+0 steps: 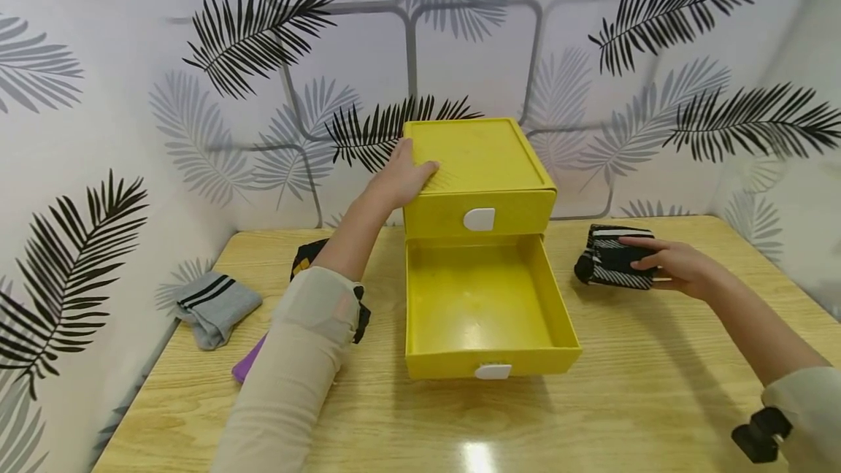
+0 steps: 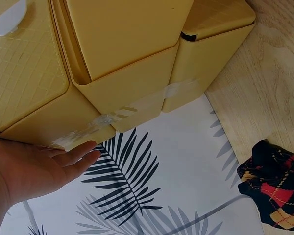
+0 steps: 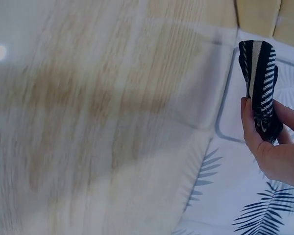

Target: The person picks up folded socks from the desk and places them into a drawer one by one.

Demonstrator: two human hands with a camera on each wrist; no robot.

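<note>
A yellow drawer cabinet (image 1: pixel 476 155) stands at the table's middle. Its top drawer is closed; the drawer (image 1: pixel 476 298) below is pulled out, its bare floor showing. My left hand (image 1: pixel 404 177) rests on the cabinet's upper left edge, thumb on top; in the left wrist view its fingers (image 2: pixel 76 164) stretch straight along the side. To the cabinet's right, my right hand (image 1: pixel 686 268) pinches a folded black-and-white patterned sock (image 1: pixel 617 258) between thumb and fingers. The right wrist view shows this sock (image 3: pixel 262 73) edge-on, upright in the fingers.
Left of the cabinet lie a grey sock (image 1: pixel 217 305) with black stripes and a purple item (image 1: pixel 248 362) half behind the left sleeve. A dark argyle sock (image 2: pixel 277 186) lies near the wall. A leaf-patterned covering (image 1: pixel 473 64) hangs behind the wooden table (image 1: pixel 624 385).
</note>
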